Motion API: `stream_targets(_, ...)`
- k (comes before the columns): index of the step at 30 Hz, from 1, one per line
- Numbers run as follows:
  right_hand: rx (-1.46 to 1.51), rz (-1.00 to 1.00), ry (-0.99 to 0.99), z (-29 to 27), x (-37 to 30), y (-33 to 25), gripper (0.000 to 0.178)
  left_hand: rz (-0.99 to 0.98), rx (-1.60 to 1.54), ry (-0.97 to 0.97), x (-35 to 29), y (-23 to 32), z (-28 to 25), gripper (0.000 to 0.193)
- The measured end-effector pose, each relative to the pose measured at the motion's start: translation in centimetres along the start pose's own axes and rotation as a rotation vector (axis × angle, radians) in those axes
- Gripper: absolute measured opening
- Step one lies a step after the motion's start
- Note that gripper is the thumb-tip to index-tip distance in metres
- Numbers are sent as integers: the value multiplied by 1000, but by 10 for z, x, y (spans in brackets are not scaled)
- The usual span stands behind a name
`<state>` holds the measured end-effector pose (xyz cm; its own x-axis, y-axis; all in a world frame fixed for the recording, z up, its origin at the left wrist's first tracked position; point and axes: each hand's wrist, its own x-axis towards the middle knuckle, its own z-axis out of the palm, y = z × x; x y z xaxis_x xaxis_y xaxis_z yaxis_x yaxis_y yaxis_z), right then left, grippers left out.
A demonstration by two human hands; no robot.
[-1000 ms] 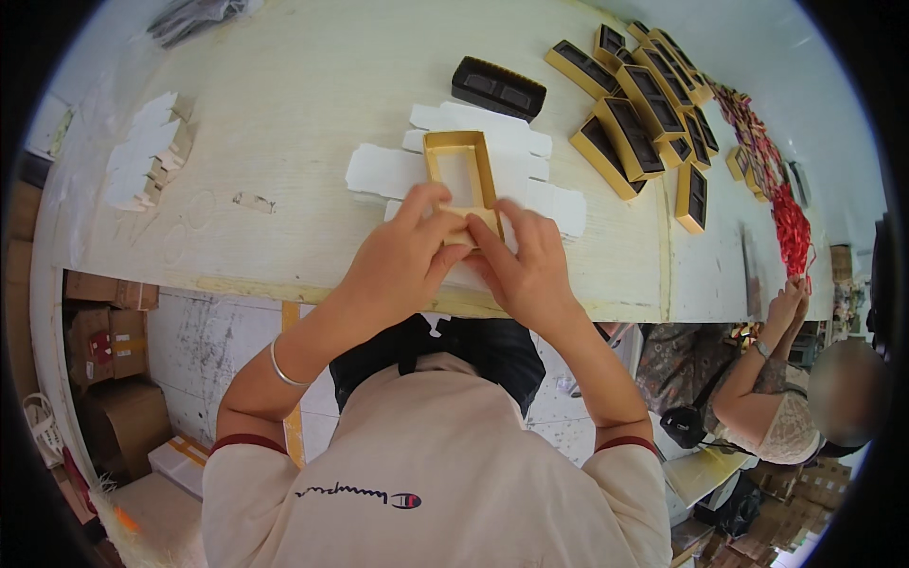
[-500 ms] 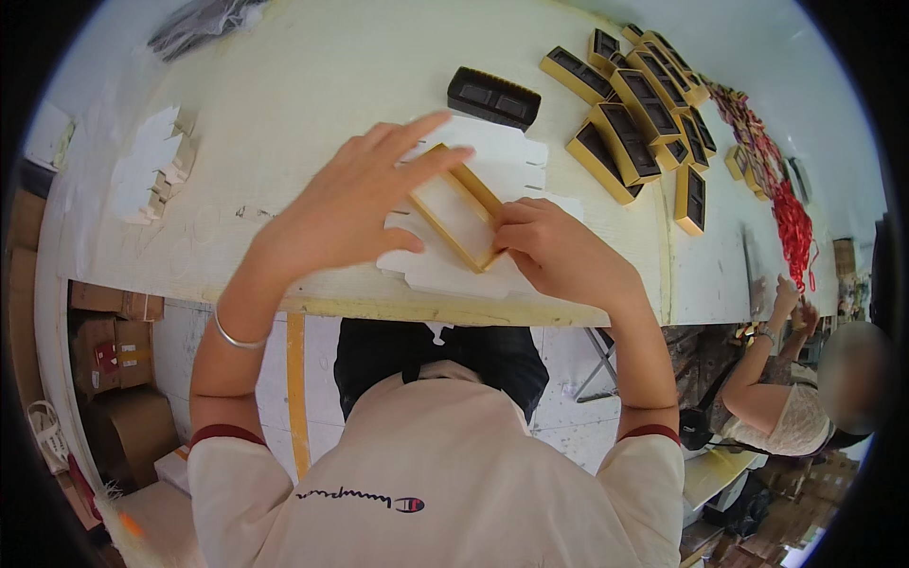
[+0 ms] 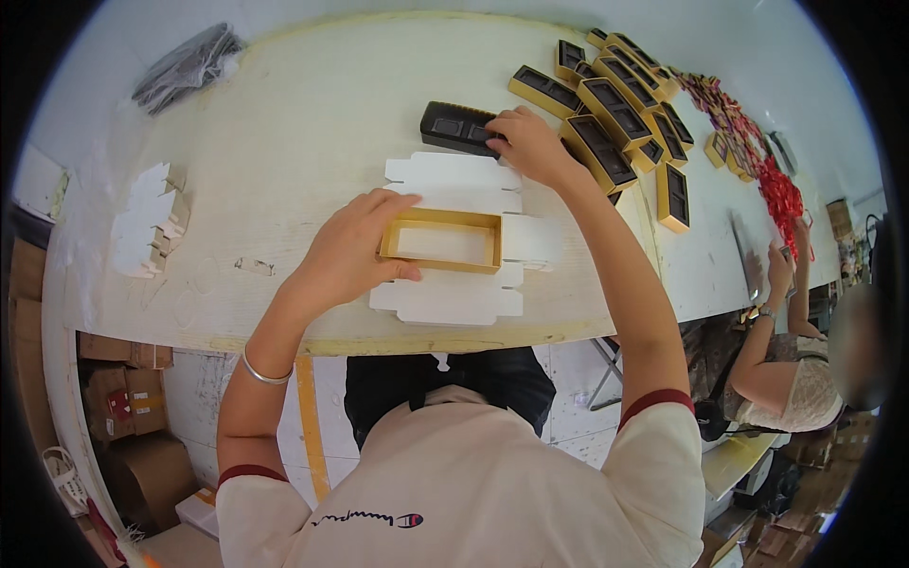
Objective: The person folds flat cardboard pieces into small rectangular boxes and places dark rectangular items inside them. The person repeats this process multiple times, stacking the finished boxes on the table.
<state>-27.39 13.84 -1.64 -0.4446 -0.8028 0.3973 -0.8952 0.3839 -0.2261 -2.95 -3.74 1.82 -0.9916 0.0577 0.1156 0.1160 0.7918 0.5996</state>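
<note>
A gold open-topped box (image 3: 445,267) lies level, with white showing inside it, over flat white die-cut card blanks (image 3: 454,175). My left hand (image 3: 346,246) grips its left end, fingers on the far side and thumb on the near side. Farther back sits a stack of black plastic insert trays (image 3: 450,126) with square recesses. My right hand (image 3: 532,144) reaches to the right end of this stack, its fingers closed on the edge of a tray. The fingertips are partly hidden there.
Several gold boxes with black inserts (image 3: 615,112) lie heaped at the back right. Folded white card pieces (image 3: 151,222) stand at the left, plastic-wrapped dark material (image 3: 189,71) behind them. Red ribbons (image 3: 781,194) lie far right, where another person's hands (image 3: 781,270) are at work.
The gold box has turned from slanting to lying straight across, my left hand now holding its left end. My right hand has left the box and moved to the black trays.
</note>
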Motion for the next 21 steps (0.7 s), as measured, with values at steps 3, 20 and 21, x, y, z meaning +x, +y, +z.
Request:
stream_targets(3, -158, -58, -115, 9, 13, 7, 7, -60, -133, -47, -8, -9, 1, 72)
stream_targets(20, 440, 215, 324, -36, 8, -1, 15, -14, -117, 70, -13, -4, 21, 75)
stream_targets(21, 570, 242, 325, -48, 8, -8, 16, -28, -133, 71, -14, -2, 21, 77)
